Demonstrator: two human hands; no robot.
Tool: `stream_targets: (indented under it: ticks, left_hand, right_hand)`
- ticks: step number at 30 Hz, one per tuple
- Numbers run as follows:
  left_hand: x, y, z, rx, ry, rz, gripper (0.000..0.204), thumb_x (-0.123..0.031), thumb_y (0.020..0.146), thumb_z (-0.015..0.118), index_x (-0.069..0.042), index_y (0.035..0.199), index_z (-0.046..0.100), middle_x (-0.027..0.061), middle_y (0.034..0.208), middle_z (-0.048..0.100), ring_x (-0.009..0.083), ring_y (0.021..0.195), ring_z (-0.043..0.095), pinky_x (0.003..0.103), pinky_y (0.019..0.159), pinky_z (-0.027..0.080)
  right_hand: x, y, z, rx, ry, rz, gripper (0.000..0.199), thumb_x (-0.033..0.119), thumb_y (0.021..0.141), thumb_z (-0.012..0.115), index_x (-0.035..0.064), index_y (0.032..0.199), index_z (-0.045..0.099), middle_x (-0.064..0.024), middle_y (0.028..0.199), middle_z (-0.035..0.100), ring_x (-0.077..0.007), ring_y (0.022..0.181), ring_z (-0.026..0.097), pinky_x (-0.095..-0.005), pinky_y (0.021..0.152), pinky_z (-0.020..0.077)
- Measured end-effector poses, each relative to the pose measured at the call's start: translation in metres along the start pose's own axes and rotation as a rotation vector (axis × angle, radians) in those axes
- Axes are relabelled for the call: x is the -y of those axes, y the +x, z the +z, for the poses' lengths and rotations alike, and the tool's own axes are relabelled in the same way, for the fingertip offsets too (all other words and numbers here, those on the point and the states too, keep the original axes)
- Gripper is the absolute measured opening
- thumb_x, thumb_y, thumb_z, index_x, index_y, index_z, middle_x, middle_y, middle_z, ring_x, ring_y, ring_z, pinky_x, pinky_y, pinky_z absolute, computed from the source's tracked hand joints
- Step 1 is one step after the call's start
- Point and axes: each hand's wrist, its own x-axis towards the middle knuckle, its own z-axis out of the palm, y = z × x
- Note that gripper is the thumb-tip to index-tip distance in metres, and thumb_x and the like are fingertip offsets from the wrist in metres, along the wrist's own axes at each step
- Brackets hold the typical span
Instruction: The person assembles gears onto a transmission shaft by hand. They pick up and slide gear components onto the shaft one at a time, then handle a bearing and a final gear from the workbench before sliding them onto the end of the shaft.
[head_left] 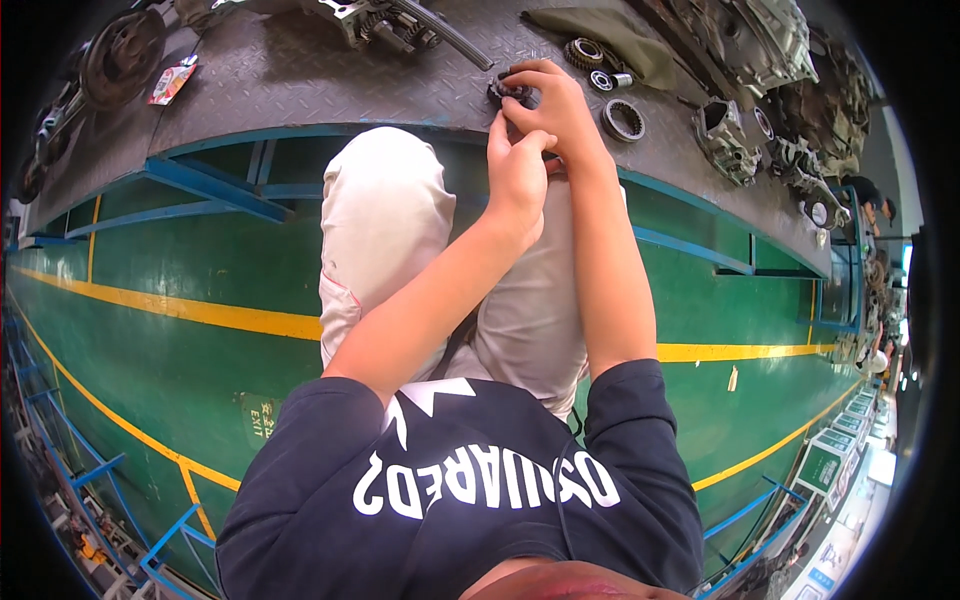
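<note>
While both forearms reach toward the upper centre of the frame, the right hand and left hand pinch together on a small dark gear part at the steel workbench edge; a toothed ring lies just right.

left arm: bare forearm runs up from lower left, wrist bent | left hand: fingers curled, tips pinched together, grip closed | right arm: forearm rises near vertical | right hand: above left, touching it, fingers curled forward, grip closed
</note>
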Motion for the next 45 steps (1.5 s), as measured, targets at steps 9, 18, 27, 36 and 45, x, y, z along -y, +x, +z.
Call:
stream_targets:
  ticks: [9, 18, 27, 36, 45]
  left_hand:
    - [-0.005, -0.002, -0.001, 0.011, -0.005, -0.029, 0.053, -0.006, 0.099, 0.055, -0.008, 0.151, 0.049, 0.0069, 0.125, 0.066, 0.0196, 0.108, 0.066, 0.039, 0.092, 0.052]
    - [-0.001, 0.001, -0.004, 0.027, 0.022, -0.033, 0.062, -0.007, 0.098, 0.057, -0.008, 0.158, 0.041, 0.0086, 0.125, 0.067, 0.0200, 0.108, 0.067, 0.039, 0.092, 0.054]
    - [-0.002, -0.002, 0.002, 0.005, 0.000, -0.043, 0.059, -0.006, 0.099, 0.056, -0.008, 0.157, 0.043, 0.0084, 0.124, 0.069, 0.0210, 0.110, 0.069, 0.040, 0.092, 0.055]
    - [0.000, -0.005, 0.001, 0.029, 0.009, -0.048, 0.069, -0.005, 0.098, 0.058, -0.001, 0.163, 0.035, 0.0113, 0.128, 0.068, 0.0224, 0.112, 0.069, 0.039, 0.095, 0.055]
    - [0.000, -0.007, 0.001, 0.021, 0.027, -0.056, 0.066, -0.006, 0.099, 0.059, -0.001, 0.161, 0.036, 0.0115, 0.133, 0.066, 0.0216, 0.117, 0.067, 0.039, 0.097, 0.054]
  right_hand:
    - [0.008, 0.003, -0.001, -0.024, 0.115, 0.100, 0.051, 0.018, 0.080, 0.088, 0.0098, 0.129, 0.076, -0.0189, 0.120, 0.072, -0.0374, 0.117, 0.069, -0.0435, 0.104, 0.0549]
    - [0.003, 0.006, 0.000, -0.005, 0.106, 0.176, 0.060, 0.022, 0.076, 0.093, 0.0083, 0.131, 0.075, -0.0167, 0.122, 0.077, -0.0329, 0.109, 0.074, -0.0415, 0.097, 0.0590]
    - [0.006, 0.007, -0.003, -0.056, -0.043, 0.278, 0.067, 0.035, 0.071, 0.094, 0.0055, 0.128, 0.077, -0.0155, 0.122, 0.079, -0.0348, 0.111, 0.076, -0.0420, 0.101, 0.0587]
    - [0.007, 0.001, -0.006, -0.084, -0.309, 0.444, 0.068, 0.038, 0.074, 0.085, 0.0095, 0.134, 0.073, -0.0193, 0.133, 0.068, -0.0417, 0.129, 0.061, -0.0496, 0.111, 0.0517]
    - [0.005, 0.003, -0.005, -0.111, -0.167, 0.332, 0.068, 0.038, 0.074, 0.091, 0.0053, 0.131, 0.074, -0.0205, 0.123, 0.075, -0.0381, 0.117, 0.071, -0.0458, 0.104, 0.0566]
